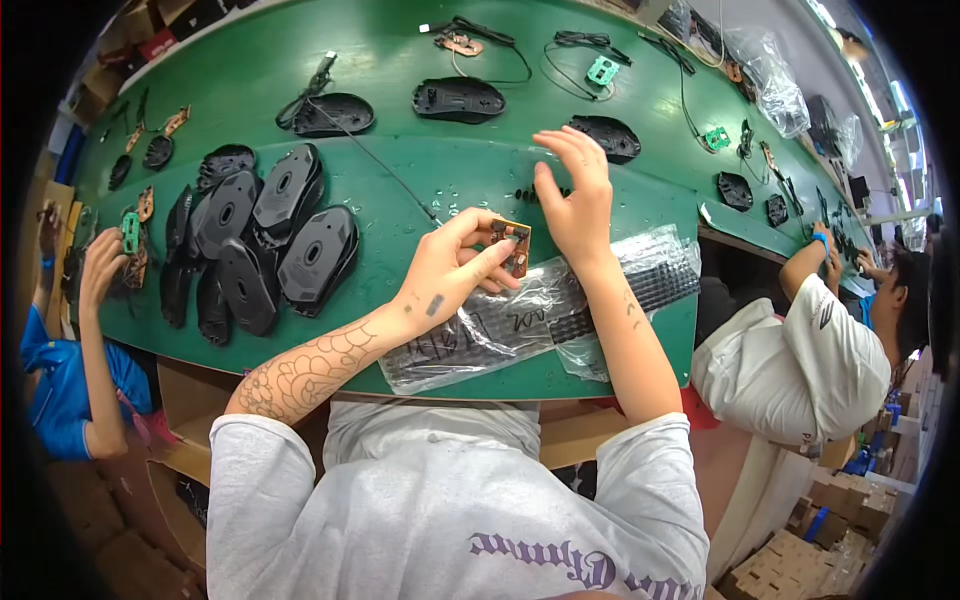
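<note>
My left hand (468,252) pinches a small brown circuit board (520,262) between thumb and fingers above the bench. From near that hand a thin black cable (385,172) stretches up to a coiled bundle at a black mouse shell (345,114). My right hand (577,200) is raised with its fingers stretched and thumb apart, nothing visibly in it. Beside its thumb, several tiny black parts (524,195) lie on the green mat. Under my wrists is a clear plastic bag (480,345) with a sheet of small black pieces (640,279).
Several black mouse covers (318,258) are piled at the left. Open shells (458,100) and a green circuit board (603,70) with its cable lie along the far side. Co-workers sit at both sides, one in a white shirt (800,360), another in blue (90,385).
</note>
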`<state>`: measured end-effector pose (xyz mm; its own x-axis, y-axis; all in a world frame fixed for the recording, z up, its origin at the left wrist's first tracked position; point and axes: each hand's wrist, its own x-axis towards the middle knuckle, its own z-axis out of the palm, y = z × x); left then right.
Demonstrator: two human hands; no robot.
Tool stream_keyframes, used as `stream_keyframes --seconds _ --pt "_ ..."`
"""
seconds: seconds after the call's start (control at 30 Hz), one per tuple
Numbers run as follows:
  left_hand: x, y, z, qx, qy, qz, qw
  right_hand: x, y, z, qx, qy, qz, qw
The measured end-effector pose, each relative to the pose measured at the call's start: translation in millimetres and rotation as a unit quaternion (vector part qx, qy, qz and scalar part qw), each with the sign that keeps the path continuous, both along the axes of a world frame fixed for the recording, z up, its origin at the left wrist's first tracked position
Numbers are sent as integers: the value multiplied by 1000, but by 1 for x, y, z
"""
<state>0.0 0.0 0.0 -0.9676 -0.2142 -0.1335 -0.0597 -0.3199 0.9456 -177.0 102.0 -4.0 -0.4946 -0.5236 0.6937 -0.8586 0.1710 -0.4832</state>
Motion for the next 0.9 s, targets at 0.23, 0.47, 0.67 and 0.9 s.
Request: stream_keyframes --seconds 0.23,0.47,0.67,0.9 --pt "2 0 3 -54 24 12 998 -12 18 14 89 -90 12 992" --pt "1 -2 -4 -35 36 19 999 -10 14 12 159 -212 12 964" --pt "2 -4 -2 -39 24 17 999 -13 10 10 174 -229 22 958" --pt "0 -5 0 -32 21 21 999 -15 6 7 175 -243 19 954"
